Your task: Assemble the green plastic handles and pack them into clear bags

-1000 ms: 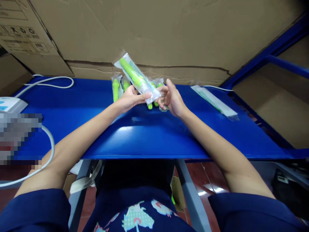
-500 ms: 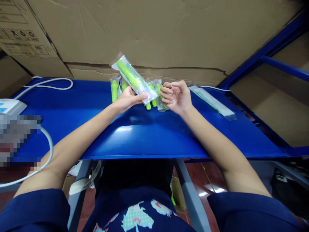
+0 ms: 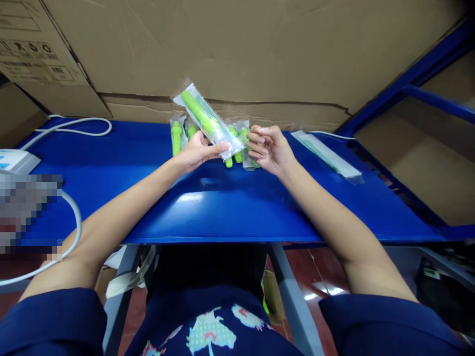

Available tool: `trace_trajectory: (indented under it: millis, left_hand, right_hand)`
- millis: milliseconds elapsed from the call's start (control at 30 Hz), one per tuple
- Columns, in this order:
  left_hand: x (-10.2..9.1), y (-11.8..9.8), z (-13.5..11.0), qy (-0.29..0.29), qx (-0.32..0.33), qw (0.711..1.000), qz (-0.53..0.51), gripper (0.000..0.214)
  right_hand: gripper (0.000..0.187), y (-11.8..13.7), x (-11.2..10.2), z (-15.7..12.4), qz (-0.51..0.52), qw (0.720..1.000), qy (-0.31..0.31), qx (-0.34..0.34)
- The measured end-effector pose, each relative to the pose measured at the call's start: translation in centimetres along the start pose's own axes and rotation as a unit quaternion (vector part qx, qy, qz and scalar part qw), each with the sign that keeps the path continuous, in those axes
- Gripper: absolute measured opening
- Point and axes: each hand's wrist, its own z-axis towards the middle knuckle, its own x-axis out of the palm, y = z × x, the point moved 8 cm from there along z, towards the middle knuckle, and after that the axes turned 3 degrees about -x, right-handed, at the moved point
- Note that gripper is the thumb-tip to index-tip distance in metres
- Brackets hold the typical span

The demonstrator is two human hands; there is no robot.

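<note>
My left hand (image 3: 198, 152) is closed, thumb on top, around the lower part of a clear plastic sleeve (image 3: 233, 144). Inside this sleeve lies a bright green stick-shaped item (image 3: 198, 108) with a clear section at its lower end; its exact kind cannot be made out. The sleeve slants up and to the left above the table. Just beyond its lower right end, my right hand (image 3: 270, 150) hovers with loosely curled fingers and nothing visible in it. Behind the hands, several similar bagged green items (image 3: 176, 137) rest on the table, partly covered.
On the blue table (image 3: 230, 212), a flat clear packet with a white and green strip (image 3: 328, 154) lies to the right. A white device (image 3: 18, 162) with a cable (image 3: 79, 217) sits at left. Cardboard (image 3: 237, 54) lines the back; a blue frame (image 3: 438, 101) rises at right.
</note>
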Motion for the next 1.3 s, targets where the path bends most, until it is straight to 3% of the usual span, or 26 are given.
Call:
trace_trajectory:
  millis: [333, 667, 867, 1300]
  left_hand:
    - [-0.1, 0.0, 0.0, -0.002, -0.003, 1.000, -0.007, 0.074]
    - [-0.2, 0.1, 0.1, 0.005, -0.001, 1.000, -0.003, 0.077]
    - [-0.2, -0.1, -0.1, -0.006, -0.011, 1.000, -0.006, 0.072]
    - [-0.2, -0.4, -0.2, -0.002, -0.005, 1.000, 0.004, 0.061]
  right_hand:
    - [0.059, -0.7, 0.0, 0.0, 0.073, 0.997, 0.007, 0.011]
    - [0.054, -0.5, -0.7, 0.1, 0.052, 0.998, -0.017, -0.011]
    - [0.041, -1.1, -2.4, 0.5, -0.032, 0.997, -0.071, -0.023]
    - [0.048, -2.4, -3.0, 1.0, -0.016, 0.995, -0.088, -0.034]
